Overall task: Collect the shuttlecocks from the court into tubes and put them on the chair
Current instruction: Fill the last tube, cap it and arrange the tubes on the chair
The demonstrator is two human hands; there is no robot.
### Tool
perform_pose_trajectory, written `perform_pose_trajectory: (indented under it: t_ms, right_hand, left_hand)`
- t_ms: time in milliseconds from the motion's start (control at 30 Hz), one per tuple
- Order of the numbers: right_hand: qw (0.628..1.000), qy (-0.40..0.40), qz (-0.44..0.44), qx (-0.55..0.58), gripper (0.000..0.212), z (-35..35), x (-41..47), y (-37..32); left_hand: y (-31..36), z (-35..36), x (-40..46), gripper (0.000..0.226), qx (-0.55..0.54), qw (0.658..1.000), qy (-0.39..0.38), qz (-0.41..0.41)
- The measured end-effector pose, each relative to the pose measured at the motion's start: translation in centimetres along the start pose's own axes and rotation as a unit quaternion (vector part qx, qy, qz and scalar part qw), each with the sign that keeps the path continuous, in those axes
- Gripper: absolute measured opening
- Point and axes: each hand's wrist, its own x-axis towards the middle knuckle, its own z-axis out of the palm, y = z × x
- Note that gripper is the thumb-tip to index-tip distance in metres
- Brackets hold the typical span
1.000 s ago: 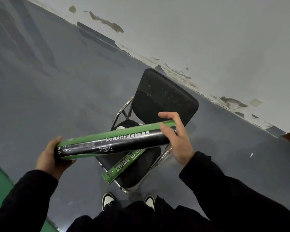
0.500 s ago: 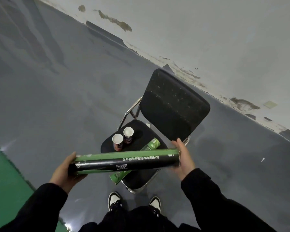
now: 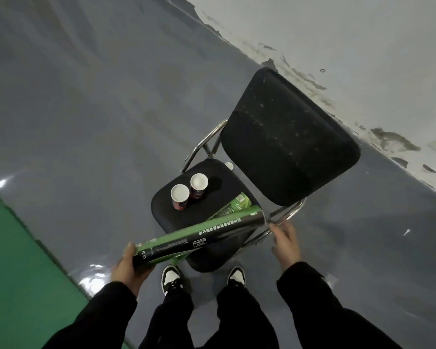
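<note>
The left hand [image 3: 129,267] grips the near end of a green-and-black shuttlecock tube [image 3: 199,235], fingers curled round it. The tube's long axis runs from lower left to upper right, its far end raised and pointing over the front of the black chair [image 3: 287,139]. The right hand [image 3: 286,241] hangs just beside that far end with fingers loosely spread, holding nothing. A second green tube [image 3: 234,206] lies on the seat, partly hidden under the held one and pointing much the same way. Two paper cups [image 3: 189,191] stand upright, touching, further left on the seat.
</note>
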Motion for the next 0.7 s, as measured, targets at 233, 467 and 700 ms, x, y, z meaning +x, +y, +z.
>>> perform_pose_trajectory:
  t_ms: [233, 467, 700]
  right_hand:
    - [0.988, -0.112, 0.047, -0.091, 0.056, 1.8, 8.9, 2.0]
    - [0.977, -0.147, 0.088, -0.123, 0.024, 1.3, 13.7, 3.6]
    - [0.975, -0.141, 0.116, -0.124, 0.013, 1.8, 14.9, 4.1]
  left_hand:
    - [-4.4, 2.8, 6.7, 0.032, -0.102, 0.99, 0.096, -0.016]
    - [-7.4, 8.0, 11.0, 0.025, -0.087, 0.984, 0.154, 0.011]
    - [-6.5, 8.5, 14.1, 0.06, 0.255, 0.943, 0.199, 0.073]
